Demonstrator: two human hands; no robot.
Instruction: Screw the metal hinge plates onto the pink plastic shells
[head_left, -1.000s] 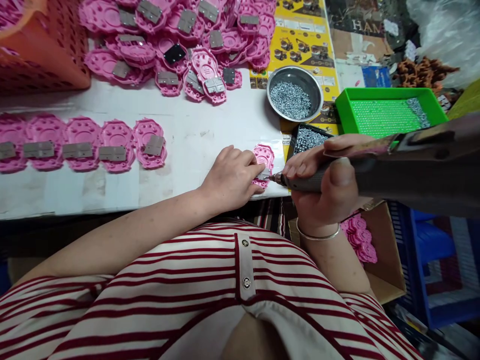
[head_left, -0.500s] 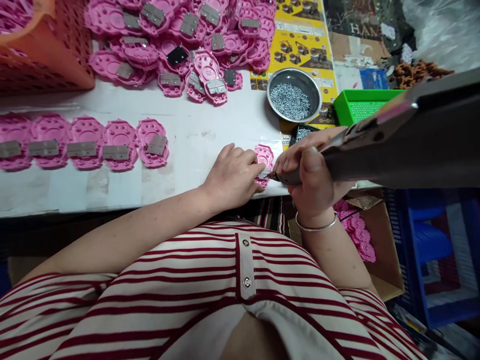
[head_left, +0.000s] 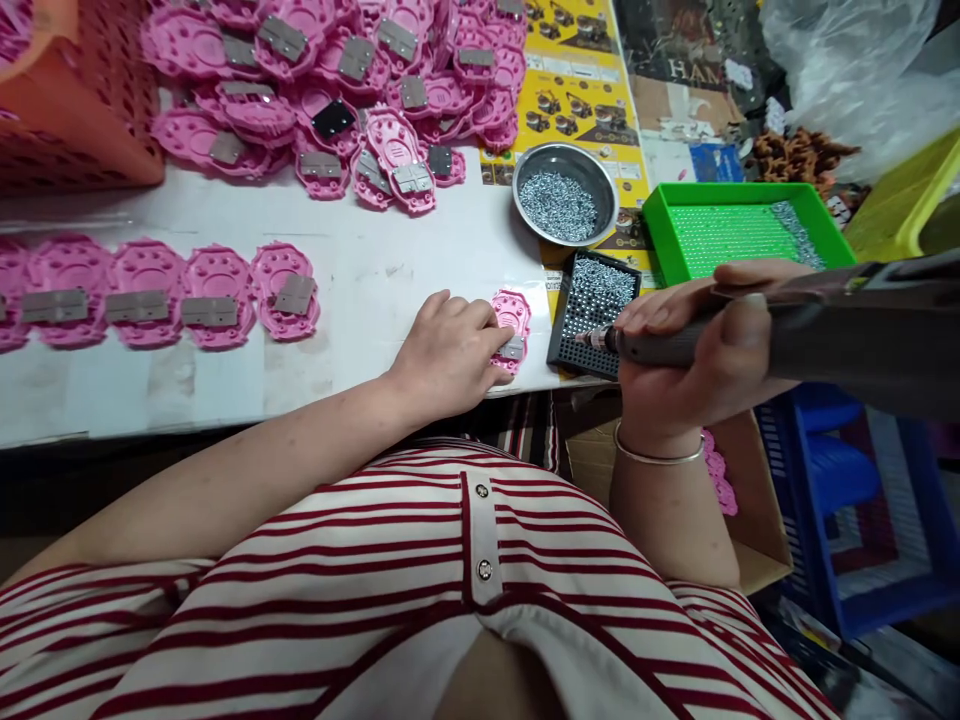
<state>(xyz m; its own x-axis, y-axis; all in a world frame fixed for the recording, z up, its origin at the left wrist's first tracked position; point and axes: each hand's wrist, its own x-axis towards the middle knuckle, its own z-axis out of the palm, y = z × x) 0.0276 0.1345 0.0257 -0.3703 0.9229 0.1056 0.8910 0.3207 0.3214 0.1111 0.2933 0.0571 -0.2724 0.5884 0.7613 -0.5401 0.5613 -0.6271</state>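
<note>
My left hand (head_left: pixel 455 352) is closed on a pink plastic part (head_left: pixel 514 310) near the table's front edge, its thumb and fingertips at a small grey metal plate (head_left: pixel 511 347) on that part. In my right hand (head_left: pixel 694 345) is a dark grey electric screwdriver (head_left: pixel 817 325), fingers wrapped round its body. Its tip points left over a black perforated tray (head_left: pixel 568 318) that holds small screws; whether the tip touches a screw is too small to tell. My right hand hides the tray's right side.
A metal bowl of screws (head_left: pixel 564 205) and a green tray (head_left: pixel 660 225) stand behind the black tray. To the left runs a row of pink parts with metal plates (head_left: pixel 217 290). Behind lie a heap of pink parts (head_left: pixel 397 150) and an orange basket (head_left: pixel 90 110). A cardboard box (head_left: pixel 757 500) is below right.
My right hand has moved the electric screwdriver right, from the pink part to over the black tray. My left hand stays on the part. The view has shifted slightly.
</note>
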